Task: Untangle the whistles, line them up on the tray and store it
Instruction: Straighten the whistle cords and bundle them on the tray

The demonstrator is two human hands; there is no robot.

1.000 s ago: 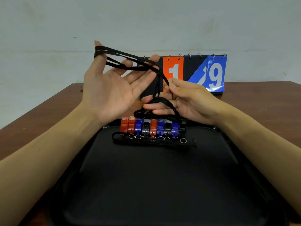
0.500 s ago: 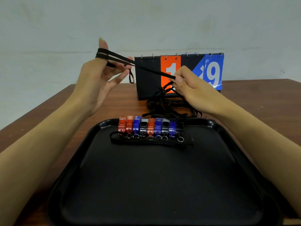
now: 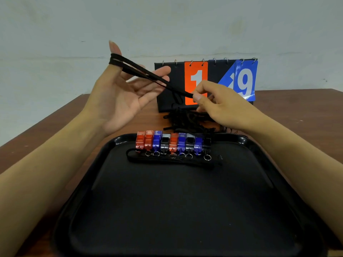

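Note:
Several whistles in red, blue and black stand side by side in a row along the far edge of the black tray, their key rings toward me. A pile of black cords lies on the table just behind the row. My left hand is raised, palm up, fingers spread, with cord loops hooked around its thumb. My right hand pinches the other end of those taut loops above the pile.
A flip scoreboard showing an orange 1 and a blue 9 stands on the brown table behind the cord pile. One cord loop lies on the tray in front of the whistle rings. A pale wall rises behind.
My right hand has moved from over the whistles up and back, pulling the loops taut. My left hand closed, then spread its fingers again, keeping the loops on the thumb.

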